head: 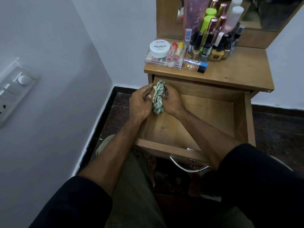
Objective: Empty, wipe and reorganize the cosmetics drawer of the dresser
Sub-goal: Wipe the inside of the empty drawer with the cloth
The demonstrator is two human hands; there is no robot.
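Nearest to me, at six o'clock, the curved metal handle [187,167] juts from the front board of the pulled-out drawer [207,112], smooth and bright against the matt wood grain. The drawer's flat floor shows nothing lying on it where I can see past my forearms, so I judge the emptying done. Toward eleven o'clock of the drawer, near its far left corner, I hold the cloth [158,97] between both hands: my left hand [142,102] has its fingers and thumb curled onto the cloth's left side, my right hand [172,99] closes on its right side. It is soft, crumpled, bunched into a long wad, pale green with white pattern. Whether it touches the wood I cannot tell. I take this to be the wiping stage, perhaps folding the cloth for another pass; how much of the floor is already wiped does not show. Farther off at twelve o'clock, on the dresser top [230,73], stand the removed cosmetics: a clear hard plastic case [164,61] carrying a round white jar [159,48] and two slim tubes [176,51], a glossy blue-capped tube [196,64] lying flat, then a crowd of glass nail polish bottles [215,51] with tall bottles behind. Putting these back in order is what remains.
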